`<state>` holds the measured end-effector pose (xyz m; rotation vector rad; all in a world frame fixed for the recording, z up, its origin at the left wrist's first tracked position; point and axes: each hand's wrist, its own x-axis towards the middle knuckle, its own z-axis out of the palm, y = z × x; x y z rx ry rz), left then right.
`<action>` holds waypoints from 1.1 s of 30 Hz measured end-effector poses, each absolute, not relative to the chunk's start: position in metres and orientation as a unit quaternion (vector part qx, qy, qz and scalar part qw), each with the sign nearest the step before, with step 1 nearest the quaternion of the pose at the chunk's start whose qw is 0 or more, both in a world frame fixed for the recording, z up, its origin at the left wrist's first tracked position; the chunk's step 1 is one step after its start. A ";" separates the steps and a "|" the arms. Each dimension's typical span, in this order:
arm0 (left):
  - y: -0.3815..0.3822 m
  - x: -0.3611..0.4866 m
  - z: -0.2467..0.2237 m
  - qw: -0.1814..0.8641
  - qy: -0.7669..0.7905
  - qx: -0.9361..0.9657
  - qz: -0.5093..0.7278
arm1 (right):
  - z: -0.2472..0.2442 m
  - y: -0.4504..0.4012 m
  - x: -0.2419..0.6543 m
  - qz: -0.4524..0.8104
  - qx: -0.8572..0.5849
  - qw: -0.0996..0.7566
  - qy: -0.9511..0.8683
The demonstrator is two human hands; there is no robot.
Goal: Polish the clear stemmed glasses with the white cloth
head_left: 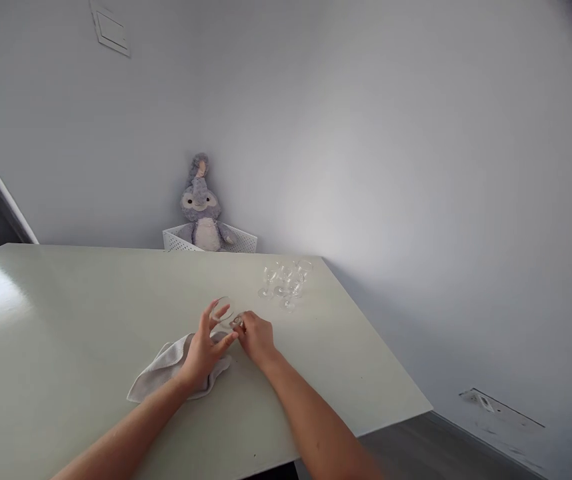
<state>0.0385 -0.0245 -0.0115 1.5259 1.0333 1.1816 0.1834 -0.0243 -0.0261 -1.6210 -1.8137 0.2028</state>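
Observation:
A clear stemmed glass is held tilted above the table, its bowl toward the left and its foot toward the right. My left hand has its fingers curved around the bowl. At the foot, my right hand pinches the glass with thumb and fingertips. Beneath my left hand and wrist lies a crumpled light grey cloth, partly hidden by them.
Several clear stemmed glasses stand close together near the table's back right edge. Behind the pale table, a grey plush toy sits in a white perforated basket by the wall.

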 end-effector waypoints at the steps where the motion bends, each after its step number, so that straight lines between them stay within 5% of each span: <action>1: -0.023 0.038 -0.014 0.448 0.426 0.631 0.470 | -0.027 -0.021 0.189 0.084 -0.642 0.352 -0.677; 20: -0.007 0.038 -0.036 0.483 0.461 0.591 0.453 | -0.044 0.011 0.258 0.117 -0.754 0.400 -0.508; 33: -0.011 0.037 -0.038 0.456 0.471 0.632 0.414 | -0.011 -0.014 0.266 0.120 -0.828 0.158 -0.525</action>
